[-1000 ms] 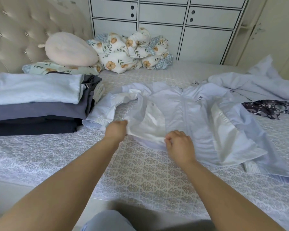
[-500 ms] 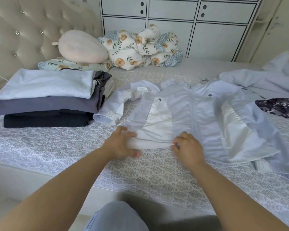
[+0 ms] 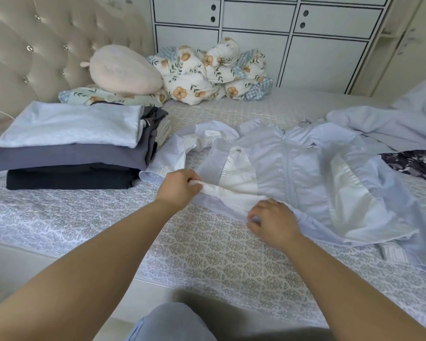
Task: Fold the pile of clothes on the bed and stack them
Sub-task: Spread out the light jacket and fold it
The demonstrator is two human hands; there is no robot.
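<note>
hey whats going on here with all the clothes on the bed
A person is folding laundry on the bed. Both hands grip the near hem of a pale blue jacket spread flat with its white lining showing: the left hand pinches a bunched fold of fabric, and the right hand pinches the edge beside it. A stack of folded clothes already sits to the left near the headboard. More unfolded garments lie at the right, so the job is partway done.

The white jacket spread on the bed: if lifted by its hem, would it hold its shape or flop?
Probably flop: the jacket lies wrinkled, and its hem bunches where the left hand and right hand pinch it. It looks thin and light. The sheen of the inner panels suggests slippery fabric that may slide out of folds.
</note>
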